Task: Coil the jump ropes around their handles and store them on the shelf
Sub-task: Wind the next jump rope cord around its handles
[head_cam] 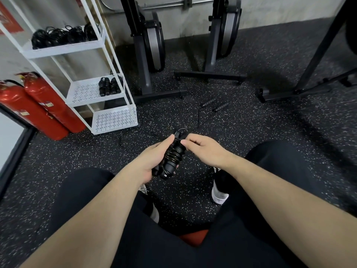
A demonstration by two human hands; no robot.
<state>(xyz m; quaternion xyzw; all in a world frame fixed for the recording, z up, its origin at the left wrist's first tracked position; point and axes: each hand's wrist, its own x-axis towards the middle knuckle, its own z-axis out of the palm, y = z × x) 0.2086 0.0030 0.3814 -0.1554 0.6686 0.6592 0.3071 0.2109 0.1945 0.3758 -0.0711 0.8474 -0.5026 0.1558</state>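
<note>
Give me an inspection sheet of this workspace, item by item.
Surface: speckled black rubber floor.
Job's things: jump rope in hand, cord coiled round its paired handles; another jump rope lies uncoiled on the floor; coiled ropes on the white shelf unit's top tier and middle tier.
Clutter: nothing seen.
Grippers: left hand grips the handles; right hand pinches the cord at the top.
Cables: loose cord trails over the floor.
Surroundings: two red fire extinguishers, two upright rowing machines.
</note>
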